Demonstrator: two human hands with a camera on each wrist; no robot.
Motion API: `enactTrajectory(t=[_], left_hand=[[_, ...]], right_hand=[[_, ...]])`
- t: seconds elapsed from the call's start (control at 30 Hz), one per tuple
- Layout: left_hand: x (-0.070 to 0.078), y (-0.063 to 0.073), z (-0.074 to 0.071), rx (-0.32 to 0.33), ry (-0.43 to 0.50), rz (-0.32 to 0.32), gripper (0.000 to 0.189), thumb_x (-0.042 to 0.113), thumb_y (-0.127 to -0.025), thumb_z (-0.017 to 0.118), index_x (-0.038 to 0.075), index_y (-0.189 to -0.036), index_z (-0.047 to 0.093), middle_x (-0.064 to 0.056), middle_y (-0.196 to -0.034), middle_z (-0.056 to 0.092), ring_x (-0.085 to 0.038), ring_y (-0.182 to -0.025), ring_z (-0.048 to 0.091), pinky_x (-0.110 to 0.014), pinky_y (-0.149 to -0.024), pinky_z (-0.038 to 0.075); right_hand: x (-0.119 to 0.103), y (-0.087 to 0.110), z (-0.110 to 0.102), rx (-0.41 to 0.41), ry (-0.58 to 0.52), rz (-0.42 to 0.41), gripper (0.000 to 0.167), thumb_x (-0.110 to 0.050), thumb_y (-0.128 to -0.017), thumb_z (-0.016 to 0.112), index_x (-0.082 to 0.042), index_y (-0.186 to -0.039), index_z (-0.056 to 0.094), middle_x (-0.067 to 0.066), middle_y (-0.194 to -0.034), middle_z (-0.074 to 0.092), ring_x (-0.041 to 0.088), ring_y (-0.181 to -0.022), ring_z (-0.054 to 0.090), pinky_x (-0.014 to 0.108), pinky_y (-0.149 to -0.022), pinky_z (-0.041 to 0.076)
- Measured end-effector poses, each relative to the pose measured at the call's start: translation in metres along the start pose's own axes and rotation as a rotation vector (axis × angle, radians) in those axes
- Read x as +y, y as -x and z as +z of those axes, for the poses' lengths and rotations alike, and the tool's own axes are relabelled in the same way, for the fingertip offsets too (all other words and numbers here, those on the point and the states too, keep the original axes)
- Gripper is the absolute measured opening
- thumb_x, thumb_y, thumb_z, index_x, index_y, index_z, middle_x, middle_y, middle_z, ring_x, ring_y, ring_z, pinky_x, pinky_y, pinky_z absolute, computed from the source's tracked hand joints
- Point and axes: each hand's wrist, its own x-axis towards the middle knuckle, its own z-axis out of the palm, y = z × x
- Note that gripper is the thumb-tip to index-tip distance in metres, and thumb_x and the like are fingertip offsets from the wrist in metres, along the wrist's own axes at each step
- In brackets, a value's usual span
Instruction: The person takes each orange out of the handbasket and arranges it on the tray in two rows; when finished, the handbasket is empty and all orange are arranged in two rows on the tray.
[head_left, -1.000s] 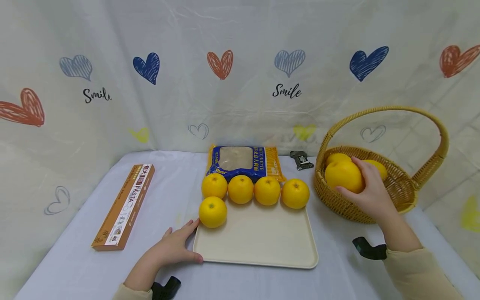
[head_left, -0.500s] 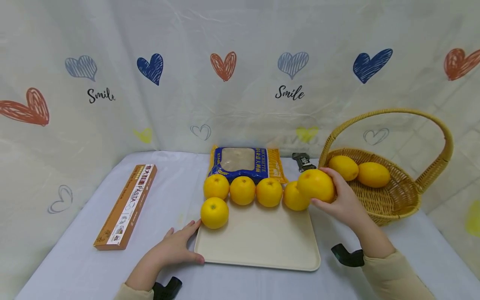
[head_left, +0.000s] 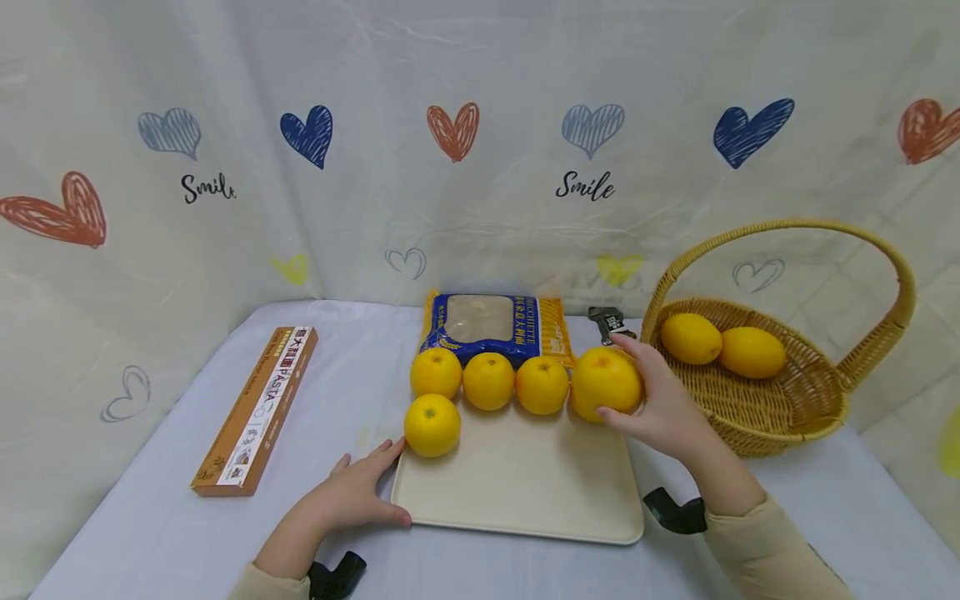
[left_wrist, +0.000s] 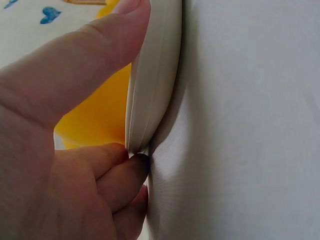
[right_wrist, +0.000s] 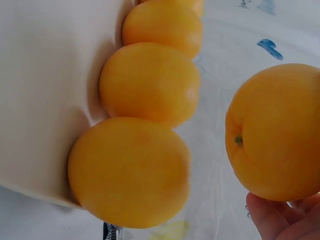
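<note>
Head view forward and down, 2 wrist close-ups, all sharing tray (head_left: 517,492)

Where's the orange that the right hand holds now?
In the head view, the held orange is right of center, mostly hiding the row's rightmost orange, left of the wicker basket.

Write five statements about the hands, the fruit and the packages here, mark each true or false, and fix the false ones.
1. The right hand holds an orange. True.
2. The left hand touches the cream tray. True.
3. From the head camera, the cream tray lies left of the pasta box. False: the pasta box lies left of the tray.
4. Four lemons lie in the basket. False: two lemons lie in the wicker basket.
5. The orecchiette bag lies in front of the tray. False: it lies behind it.
</note>
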Motion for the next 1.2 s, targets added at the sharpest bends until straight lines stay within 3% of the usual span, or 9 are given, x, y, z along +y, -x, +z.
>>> enactTrajectory(t=[0.2, 0.4, 0.43, 0.53, 0.63, 0.73, 0.83, 1.03, 1.2], left_hand=[[-0.003, -0.001, 0.001, -0.004, -0.001, 0.007, 0.109, 0.058, -0.053, 0.077, 0.017, -0.143, 0.03, -0.008, -0.146, 0.033, -0.027, -0.137, 0.026, -0.064, -0.106, 0.001], [-0.003, -0.001, 0.001, -0.003, -0.006, 0.007, 0.109, 0.058, -0.053, 0.077, 0.017, -0.143, 0.03, -0.008, -0.146, 0.033, -0.027, -0.137, 0.026, -0.065, -0.105, 0.001], [-0.003, -0.001, 0.0, -0.002, -0.008, 0.006, 0.109, 0.058, -0.053, 0.077, 0.017, -0.143, 0.03, -0.008, -0.146, 0.033, -0.027, -0.137, 0.026, -0.065, -0.106, 0.001], [-0.002, -0.001, 0.0, 0.001, -0.013, 0.006, 0.109, 0.058, -0.053, 0.077, 0.017, -0.143, 0.03, -0.008, -0.146, 0.034, -0.026, -0.137, 0.026, -0.065, -0.106, 0.001], [-0.001, -0.001, 0.0, 0.002, -0.011, 0.006, 0.108, 0.057, -0.054, 0.078, 0.016, -0.143, 0.031, -0.008, -0.146, 0.034, -0.026, -0.137, 0.026, -0.064, -0.106, 0.001], [-0.001, -0.001, 0.0, 0.001, -0.006, 0.007, 0.108, 0.056, -0.054, 0.078, 0.017, -0.142, 0.031, -0.007, -0.146, 0.034, -0.026, -0.137, 0.026, -0.064, -0.106, 0.001], [-0.002, -0.001, 0.0, 0.0, -0.004, 0.007, 0.108, 0.056, -0.054, 0.078, 0.017, -0.142, 0.031, -0.007, -0.146, 0.033, -0.026, -0.137, 0.026, -0.064, -0.107, 0.001], [-0.002, -0.003, 0.0, -0.004, -0.003, 0.005, 0.109, 0.057, -0.053, 0.078, 0.017, -0.143, 0.03, -0.007, -0.146, 0.033, -0.026, -0.137, 0.025, -0.064, -0.106, 0.0], [-0.002, -0.002, 0.0, -0.003, -0.003, 0.009, 0.109, 0.057, -0.053, 0.078, 0.016, -0.142, 0.031, -0.008, -0.146, 0.033, -0.026, -0.137, 0.025, -0.064, -0.106, 0.0]], right_hand=[[-0.006, -0.003, 0.004, -0.025, 0.014, -0.007, 0.074, -0.013, -0.064, 0.08, -0.006, -0.126, 0.039, 0.012, -0.122, 0.045, 0.022, -0.103, 0.049, 0.045, -0.085, 0.047], [-0.006, -0.003, 0.01, -0.023, -0.044, 0.001, 0.078, -0.007, -0.064, 0.079, -0.002, -0.124, 0.03, 0.015, -0.122, 0.044, 0.024, -0.103, 0.05, 0.008, -0.086, 0.039], [-0.006, -0.003, 0.011, -0.028, -0.051, -0.001, 0.079, -0.007, -0.065, 0.079, -0.002, -0.126, 0.028, 0.015, -0.123, 0.043, 0.025, -0.103, 0.05, 0.01, -0.086, 0.04], [-0.007, -0.005, 0.013, -0.049, -0.05, -0.004, 0.086, -0.009, -0.066, 0.077, -0.007, -0.134, 0.024, 0.016, -0.122, 0.04, 0.028, -0.102, 0.05, 0.032, -0.086, 0.047], [-0.008, -0.006, 0.015, -0.064, -0.028, -0.021, 0.082, -0.013, -0.067, 0.077, -0.011, -0.136, 0.032, 0.015, -0.122, 0.037, 0.028, -0.103, 0.047, 0.048, -0.082, 0.046], [-0.009, -0.007, 0.017, -0.053, -0.018, -0.047, 0.072, -0.014, -0.065, 0.079, -0.008, -0.127, 0.043, 0.014, -0.123, 0.04, 0.027, -0.108, 0.043, 0.05, -0.084, 0.044], [-0.012, -0.008, 0.02, -0.049, -0.049, -0.038, 0.069, -0.013, -0.064, 0.08, -0.004, -0.12, 0.041, 0.015, -0.126, 0.043, 0.029, -0.113, 0.044, 0.048, -0.088, 0.044], [-0.015, -0.009, 0.025, -0.047, -0.129, 0.017, 0.07, -0.008, -0.065, 0.079, 0.0, -0.116, 0.031, 0.015, -0.124, 0.046, 0.028, -0.108, 0.05, 0.02, -0.087, 0.043], [-0.016, -0.008, 0.027, -0.055, -0.091, -0.001, 0.079, -0.009, -0.066, 0.076, -0.005, -0.13, 0.03, 0.017, -0.127, 0.04, 0.031, -0.107, 0.049, 0.04, -0.086, 0.045]])
